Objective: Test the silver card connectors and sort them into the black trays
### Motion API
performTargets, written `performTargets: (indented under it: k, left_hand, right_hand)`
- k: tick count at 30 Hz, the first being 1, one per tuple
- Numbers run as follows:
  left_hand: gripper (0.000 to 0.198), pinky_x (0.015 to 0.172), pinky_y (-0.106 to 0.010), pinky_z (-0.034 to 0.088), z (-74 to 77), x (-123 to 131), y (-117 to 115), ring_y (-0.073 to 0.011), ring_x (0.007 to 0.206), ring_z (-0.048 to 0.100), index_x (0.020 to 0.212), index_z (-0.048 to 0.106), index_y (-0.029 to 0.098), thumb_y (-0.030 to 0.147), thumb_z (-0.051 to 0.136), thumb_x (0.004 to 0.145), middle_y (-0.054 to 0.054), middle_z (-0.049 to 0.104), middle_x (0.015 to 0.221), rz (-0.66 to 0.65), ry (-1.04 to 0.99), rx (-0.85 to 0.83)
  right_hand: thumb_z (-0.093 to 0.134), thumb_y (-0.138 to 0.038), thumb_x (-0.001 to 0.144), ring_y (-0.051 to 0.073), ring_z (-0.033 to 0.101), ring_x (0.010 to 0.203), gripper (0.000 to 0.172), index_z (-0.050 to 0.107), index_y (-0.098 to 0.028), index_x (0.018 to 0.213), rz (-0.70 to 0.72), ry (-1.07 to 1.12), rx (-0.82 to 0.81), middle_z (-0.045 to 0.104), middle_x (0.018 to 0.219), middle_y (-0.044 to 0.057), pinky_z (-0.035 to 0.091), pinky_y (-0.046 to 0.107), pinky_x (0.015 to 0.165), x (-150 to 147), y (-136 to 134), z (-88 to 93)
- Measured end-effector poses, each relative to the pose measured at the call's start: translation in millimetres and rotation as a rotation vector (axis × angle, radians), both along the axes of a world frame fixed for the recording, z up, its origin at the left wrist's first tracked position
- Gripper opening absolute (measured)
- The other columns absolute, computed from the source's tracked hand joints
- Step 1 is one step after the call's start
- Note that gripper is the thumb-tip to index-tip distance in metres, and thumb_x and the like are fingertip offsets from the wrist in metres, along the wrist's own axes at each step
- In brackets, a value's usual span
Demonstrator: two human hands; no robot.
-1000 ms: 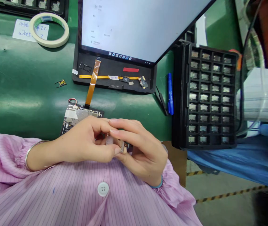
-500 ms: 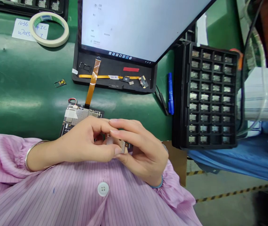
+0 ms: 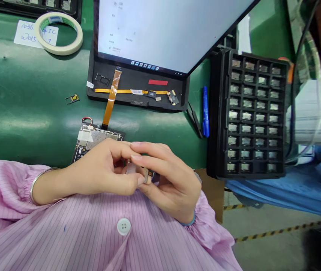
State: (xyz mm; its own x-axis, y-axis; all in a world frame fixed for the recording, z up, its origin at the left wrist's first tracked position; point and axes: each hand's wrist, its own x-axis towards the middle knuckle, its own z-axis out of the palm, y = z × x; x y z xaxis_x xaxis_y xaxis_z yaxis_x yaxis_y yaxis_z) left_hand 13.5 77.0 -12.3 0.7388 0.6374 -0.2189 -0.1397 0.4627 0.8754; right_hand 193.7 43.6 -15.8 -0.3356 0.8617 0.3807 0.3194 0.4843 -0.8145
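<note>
- L hand [image 3: 101,169]: curled shut, fingers bent in toward the R hand; we see its thumb tip pressed at the small metal-edged part [image 3: 147,174]
- R hand [image 3: 168,180]: also closed, fingers draped over the same part from the other side; both hands grip it together, w/ fingertips nearly touching
- Held part: sits btwn both hands, right above our pink striped ESD smock [image 3: 64,226]; mostly hidden by fingers, only a pale face and a thin metal edge show, so we can't tell exactly what it is
- Nearest thing to the L hand: PCB [image 3: 93,137], flat on the green ESD mat [image 3: 22,75], partly under the L-hand fingers, w/ a small red-and-black wire loop at its top edge
- Orange flex cable [image 3: 109,105]: runs from the PCB up to the black tablet back frame [image 3: 138,99] under the lit display [image 3: 163,34]
- On that frame: yellow flex strip [image 3: 129,92], empty SIM-type tray [image 3: 102,79], small loose bits
- On the mat, L of frame: small gold-and-black part [image 3: 72,98], masking tape roll [image 3: 58,34] on a handwritten note [image 3: 28,33]
- R of frame: blue marker [image 3: 205,113], black tray of metal parts [image 3: 219,113], approx all pockets filled, one near the bottom looks empty
- Far R: a co-worker's blue sleeve [image 3: 262,192], apart from our hands
</note>
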Motion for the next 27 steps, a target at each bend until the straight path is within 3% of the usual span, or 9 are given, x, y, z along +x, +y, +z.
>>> performTargets:
  k: [27]
  left_hand:
    - [0.008,0.055,-0.020,0.041,-1.6,0.5,0.4,-0.0100,0.063,0.050,0.070,0.063,0.016,0.008,0.060,0.070,0.001,0.060,0.070,0.003,0.011,-0.034]
  right_hand:
    - [0.069,-0.017,0.085,0.023,0.069,0.103,0.031,0.068,-0.026,0.115,-0.021,-0.007,-0.021,0.071,0.120,0.008,0.057,0.039,0.085,-0.6,0.0,0.3]
